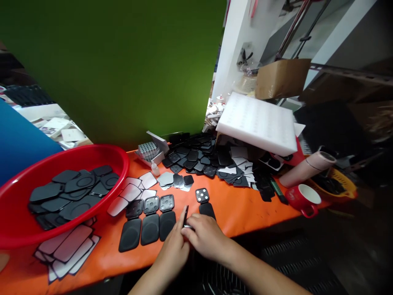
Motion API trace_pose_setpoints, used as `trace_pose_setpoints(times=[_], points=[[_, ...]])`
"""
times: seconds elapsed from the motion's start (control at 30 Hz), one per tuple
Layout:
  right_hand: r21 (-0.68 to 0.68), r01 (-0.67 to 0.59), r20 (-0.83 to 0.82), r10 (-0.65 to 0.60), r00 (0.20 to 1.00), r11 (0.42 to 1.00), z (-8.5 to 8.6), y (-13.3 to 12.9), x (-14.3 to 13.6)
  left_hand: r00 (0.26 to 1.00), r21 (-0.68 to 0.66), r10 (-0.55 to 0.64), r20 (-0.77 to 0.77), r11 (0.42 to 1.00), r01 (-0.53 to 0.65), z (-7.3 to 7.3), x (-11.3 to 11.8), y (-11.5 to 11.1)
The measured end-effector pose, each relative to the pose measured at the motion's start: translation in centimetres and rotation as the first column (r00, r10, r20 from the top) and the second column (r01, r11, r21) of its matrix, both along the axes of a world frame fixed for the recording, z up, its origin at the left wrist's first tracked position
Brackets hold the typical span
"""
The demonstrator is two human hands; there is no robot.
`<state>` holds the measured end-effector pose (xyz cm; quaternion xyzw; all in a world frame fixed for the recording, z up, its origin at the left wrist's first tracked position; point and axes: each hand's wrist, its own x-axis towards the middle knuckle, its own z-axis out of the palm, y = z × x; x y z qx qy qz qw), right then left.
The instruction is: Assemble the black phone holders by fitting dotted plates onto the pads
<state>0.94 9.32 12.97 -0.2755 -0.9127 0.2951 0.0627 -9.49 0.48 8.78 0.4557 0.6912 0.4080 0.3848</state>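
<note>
Near the front edge of the table, my two hands meet over a thin black plate (186, 215) seen nearly edge-on. My left hand (175, 242) grips it from the left, its fingers pointing up. From the right, my right hand (205, 236) closes on the same piece, fingers curled; a small pale edge shows by its fingertips. Left of my hands, three black hinged two-part pieces (150, 230) lie opened flat in a row. Just beyond my right hand is another hinged piece (202, 195) with white dots on its square part; my hand partly covers its lower part.
A red basin (124, 164) of black plates stands at left, with pink-white sheets (72, 248) below it. Behind are a small white dropper bottle (155, 168), a pile of black parts (193, 157) and a white foam block (258, 123). A red mug (302, 200) and pink flask (308, 169) stand right.
</note>
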Motion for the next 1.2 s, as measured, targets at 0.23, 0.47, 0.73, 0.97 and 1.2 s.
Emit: trace_pose_setpoints(times=[0.23,0.47,0.73,0.97,1.2], points=[[-0.092,0.030,-0.026,-0.033,0.999,0.995,-1.2,0.0,-1.7,1.000,0.000,0.002,0.004,1.000,-0.002,0.2,-1.1,-0.1],[-0.122,-0.046,-0.097,0.034,0.995,0.991,-0.1,-1.9,-1.9,0.994,0.040,0.087,-0.064,0.996,-0.085,0.8,-1.5,-2.3],[-0.008,-0.070,-0.086,0.069,0.994,0.997,1.6,-5.7,0.9,0.990,0.072,0.103,-0.096,0.993,-0.097,1.6,0.8,-5.7],[0.051,-0.052,-0.131,0.058,0.990,0.997,1.6,-9.0,3.3,0.986,0.068,0.101,-0.133,0.993,-0.093,2.6,3.0,-8.5],[-0.018,-0.047,-0.125,0.045,0.991,0.999,2.1,-9.2,3.8,0.982,0.077,0.081,-0.169,0.995,-0.068,3.1,3.7,-9.2]])
